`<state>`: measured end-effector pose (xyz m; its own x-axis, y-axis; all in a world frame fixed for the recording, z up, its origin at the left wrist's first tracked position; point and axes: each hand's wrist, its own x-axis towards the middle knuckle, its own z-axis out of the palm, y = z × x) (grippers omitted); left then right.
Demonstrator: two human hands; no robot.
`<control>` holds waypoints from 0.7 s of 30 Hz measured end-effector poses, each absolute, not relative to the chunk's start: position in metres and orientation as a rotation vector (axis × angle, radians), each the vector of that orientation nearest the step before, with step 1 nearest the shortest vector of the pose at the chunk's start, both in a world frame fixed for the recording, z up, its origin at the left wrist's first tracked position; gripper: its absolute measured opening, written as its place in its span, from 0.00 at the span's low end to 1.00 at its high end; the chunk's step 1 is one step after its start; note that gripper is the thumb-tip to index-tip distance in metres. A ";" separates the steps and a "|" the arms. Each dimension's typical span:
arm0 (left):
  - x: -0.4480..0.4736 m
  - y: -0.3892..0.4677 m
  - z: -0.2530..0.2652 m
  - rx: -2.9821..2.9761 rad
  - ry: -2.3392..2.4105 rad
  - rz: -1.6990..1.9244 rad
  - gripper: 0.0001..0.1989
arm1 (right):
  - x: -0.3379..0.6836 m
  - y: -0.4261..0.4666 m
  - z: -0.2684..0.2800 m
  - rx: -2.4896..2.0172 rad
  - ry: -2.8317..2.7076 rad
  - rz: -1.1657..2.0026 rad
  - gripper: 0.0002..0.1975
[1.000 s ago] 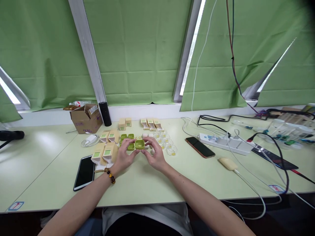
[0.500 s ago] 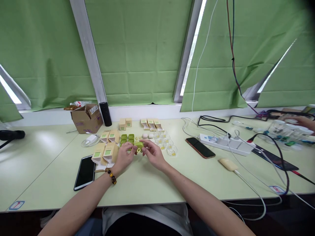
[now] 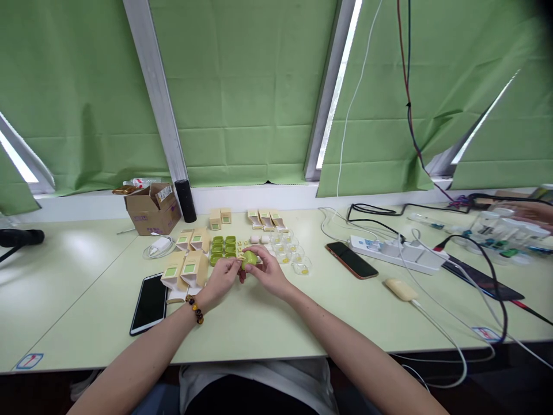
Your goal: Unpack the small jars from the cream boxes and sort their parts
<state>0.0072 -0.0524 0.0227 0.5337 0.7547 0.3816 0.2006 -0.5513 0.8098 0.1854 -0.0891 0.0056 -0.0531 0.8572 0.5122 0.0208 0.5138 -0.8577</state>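
Note:
A small rounded green case (image 3: pixel 249 259) is held above the table by my right hand (image 3: pixel 272 274), whose fingers and thumb close around it. My left hand (image 3: pixel 222 278) pinches a small pale yellow piece (image 3: pixel 241 257) at the case's left side; its exact shape is partly hidden by the fingertips. Just behind my hands lie several green open square trays (image 3: pixel 223 244) and small yellow pieces (image 3: pixel 240 249). To the right of them are several clear plastic shells (image 3: pixel 301 264) with yellow centres and white rolls (image 3: pixel 260 238).
Beige cartons (image 3: pixel 195 268) stand left of my hands, near a phone (image 3: pixel 149 304). Farther back are a cardboard box (image 3: pixel 152 212) and black cylinder (image 3: pixel 185 201). On the right lie another phone (image 3: pixel 352 259), a power strip (image 3: pixel 395 253) and cables. Another person's hand (image 3: pixel 533 210) is near clear jars.
The green case has turned and shifted slightly right in my right hand. My left fingers have moved onto the pale yellow piece at its side.

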 end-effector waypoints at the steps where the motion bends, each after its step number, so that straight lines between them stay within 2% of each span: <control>1: 0.007 -0.052 0.022 2.080 0.782 0.976 0.28 | 0.185 -0.088 0.006 -0.782 -1.460 0.862 0.20; 3: 0.006 -0.050 0.021 2.162 0.830 1.042 0.24 | 0.185 -0.087 0.006 -0.731 -1.427 0.955 0.21; 7: 0.004 -0.048 0.016 2.297 0.886 1.378 0.08 | 0.184 -0.085 0.007 -0.694 -1.362 0.998 0.26; 11: 0.003 -0.047 0.016 2.459 0.755 1.559 0.15 | 0.184 -0.083 0.006 -0.715 -1.321 1.005 0.26; 21: 0.004 -0.040 0.011 2.497 0.614 1.693 0.08 | 0.184 -0.080 0.002 -0.743 -1.293 1.049 0.24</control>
<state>0.0036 -0.0400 0.0109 0.3161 0.3578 0.8787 0.2883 -0.9186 0.2703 0.1842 -0.0799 0.0016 -0.0422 0.9182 0.3939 -0.1960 0.3790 -0.9044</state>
